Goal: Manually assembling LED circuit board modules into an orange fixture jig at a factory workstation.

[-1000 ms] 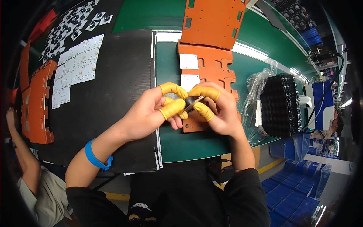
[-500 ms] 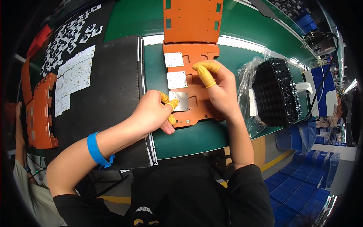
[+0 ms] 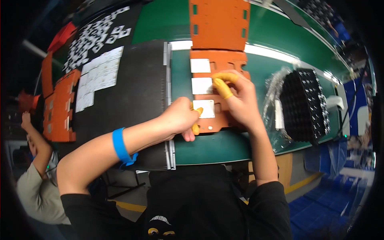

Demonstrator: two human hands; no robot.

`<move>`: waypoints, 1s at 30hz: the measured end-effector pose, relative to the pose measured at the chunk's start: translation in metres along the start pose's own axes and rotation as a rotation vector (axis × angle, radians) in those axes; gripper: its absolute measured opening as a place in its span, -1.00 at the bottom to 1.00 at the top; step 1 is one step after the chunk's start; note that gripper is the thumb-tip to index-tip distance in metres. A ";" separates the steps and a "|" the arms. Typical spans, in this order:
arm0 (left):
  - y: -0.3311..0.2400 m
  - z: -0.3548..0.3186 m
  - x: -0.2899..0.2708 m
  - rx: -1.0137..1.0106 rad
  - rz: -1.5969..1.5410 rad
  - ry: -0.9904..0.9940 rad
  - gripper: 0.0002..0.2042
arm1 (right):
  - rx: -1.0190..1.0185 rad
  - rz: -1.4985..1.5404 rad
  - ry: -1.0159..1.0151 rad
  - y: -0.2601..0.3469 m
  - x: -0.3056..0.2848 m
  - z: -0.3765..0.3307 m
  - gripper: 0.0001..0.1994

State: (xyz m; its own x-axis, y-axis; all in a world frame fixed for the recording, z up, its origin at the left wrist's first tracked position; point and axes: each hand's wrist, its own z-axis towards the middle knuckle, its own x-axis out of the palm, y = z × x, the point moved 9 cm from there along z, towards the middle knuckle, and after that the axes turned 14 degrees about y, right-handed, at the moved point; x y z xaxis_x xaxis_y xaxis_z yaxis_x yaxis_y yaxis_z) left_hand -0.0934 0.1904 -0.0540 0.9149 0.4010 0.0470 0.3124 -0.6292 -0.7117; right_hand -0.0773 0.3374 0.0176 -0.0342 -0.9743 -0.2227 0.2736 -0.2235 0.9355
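Note:
An orange fixture tray (image 3: 204, 128) lies on the green table, its orange lid (image 3: 219, 28) folded open at the far side. Three square pale circuit boards line its left column: a far one (image 3: 200, 65), a middle one (image 3: 201, 85) and a near one (image 3: 206, 109). My left hand (image 3: 180, 116), in yellow finger cots, is closed at the near board's left edge, thumb over its surface. Beside the middle board, my right hand (image 3: 240, 96) hovers with thumb and forefinger, also in yellow cots, brought together. Anything between those tips is hidden.
On the left, a black mat (image 3: 140, 88) carries a sheet of white boards (image 3: 100, 72) and several small pieces with black parts. Another orange fixture (image 3: 60, 108) lies farther left, near a co-worker's arm (image 3: 40, 144). Black stacked trays (image 3: 306, 106) in clear plastic stand right.
The whole view has shifted, so the tray and boards appear farther right. My right hand's fingertips are closer to the middle board; my left hand stays at the near board.

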 end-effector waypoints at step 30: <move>-0.017 -0.131 -0.027 0.569 1.112 -0.670 -0.60 | -0.158 -0.566 0.027 0.051 -0.012 -0.043 -0.89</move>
State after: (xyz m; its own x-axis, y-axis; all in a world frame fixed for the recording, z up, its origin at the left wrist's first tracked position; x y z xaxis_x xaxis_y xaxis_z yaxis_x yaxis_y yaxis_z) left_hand -0.0901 0.1024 0.0484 0.2694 0.2182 -0.9380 -0.7705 -0.5354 -0.3459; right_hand -0.0218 0.3389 0.0560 -0.1930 -0.7031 -0.6844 0.3598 -0.6996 0.6173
